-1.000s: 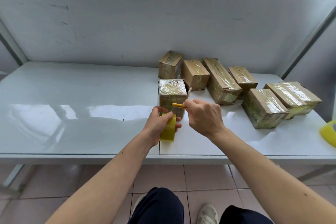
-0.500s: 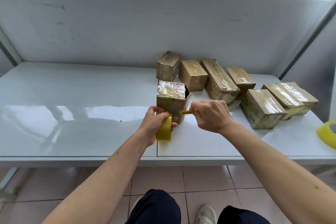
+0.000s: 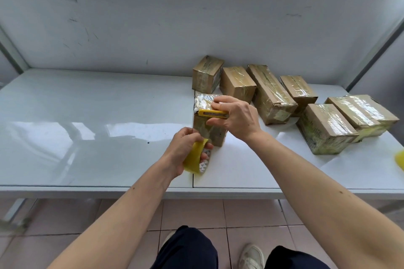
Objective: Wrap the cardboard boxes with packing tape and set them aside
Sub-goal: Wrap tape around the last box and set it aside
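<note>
Up from the box's near face, my right hand (image 3: 237,117) has carried the yellow utility knife (image 3: 213,114) to the top edge of the upright cardboard box (image 3: 208,131), fingers curled round the handle while my fingertips rest on the taped top. Lower and nearer to me now, my left hand (image 3: 185,148) grips the yellow tape roll (image 3: 194,157), drawn back from the box toward the table's front edge. I judge the strip is cut, or about to be, so this box is nearly wrapped and ready to set aside. It stands on the white table (image 3: 87,126), just in front of the row of wrapped boxes (image 3: 271,94), which fills the back right; any spot for it there looks tight. A second tape roll (image 3: 400,159) peeks in at the right edge.
</note>
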Motion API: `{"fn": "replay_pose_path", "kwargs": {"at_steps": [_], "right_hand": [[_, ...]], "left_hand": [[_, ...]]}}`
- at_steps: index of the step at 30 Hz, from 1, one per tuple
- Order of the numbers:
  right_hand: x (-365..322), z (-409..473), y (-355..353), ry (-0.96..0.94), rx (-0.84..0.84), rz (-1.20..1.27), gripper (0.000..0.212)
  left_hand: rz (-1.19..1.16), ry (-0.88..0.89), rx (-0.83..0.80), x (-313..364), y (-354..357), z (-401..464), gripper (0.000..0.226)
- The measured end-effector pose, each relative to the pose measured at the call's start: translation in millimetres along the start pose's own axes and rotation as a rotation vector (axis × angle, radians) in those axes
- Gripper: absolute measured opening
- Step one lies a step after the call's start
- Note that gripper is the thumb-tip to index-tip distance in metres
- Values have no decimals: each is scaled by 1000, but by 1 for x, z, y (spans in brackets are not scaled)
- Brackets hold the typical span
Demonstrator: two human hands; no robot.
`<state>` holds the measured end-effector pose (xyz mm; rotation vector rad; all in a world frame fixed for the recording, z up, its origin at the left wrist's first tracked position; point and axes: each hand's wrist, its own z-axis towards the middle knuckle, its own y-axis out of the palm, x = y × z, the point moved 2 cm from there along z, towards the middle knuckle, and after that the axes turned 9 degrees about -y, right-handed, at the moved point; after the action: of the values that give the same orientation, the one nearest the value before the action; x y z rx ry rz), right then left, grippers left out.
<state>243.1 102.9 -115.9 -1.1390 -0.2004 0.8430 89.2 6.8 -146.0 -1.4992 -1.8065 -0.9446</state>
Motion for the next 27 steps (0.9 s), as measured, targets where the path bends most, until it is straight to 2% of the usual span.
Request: {"fn": "replay_pose_path", "kwargs": {"at_steps": [5, 9, 14, 18, 23, 25, 27], "right_hand": [[0, -3, 3, 36, 34, 18, 60], [-5, 2, -4, 74, -6, 22, 58], [-21, 15, -4, 138, -5, -217, 67], [-21, 6, 8, 85, 42, -142, 62], [-23, 2, 1, 82, -57, -84, 68], [-19, -4, -9, 148, 32, 91, 69], [-2, -22, -23, 336, 183, 164, 57]], "left_hand": [[67, -78, 27, 1, -5, -6, 12], [58, -110, 36, -1, -5, -9, 16], [14, -82, 94, -4, -3, -14, 15], [-48, -60, 136, -4, -12, -22, 9], [-111, -21, 191, -4, -15, -23, 12], [-132, 40, 255, -2, -16, -22, 17], [-122, 98, 338, 4, -18, -21, 23]]}}
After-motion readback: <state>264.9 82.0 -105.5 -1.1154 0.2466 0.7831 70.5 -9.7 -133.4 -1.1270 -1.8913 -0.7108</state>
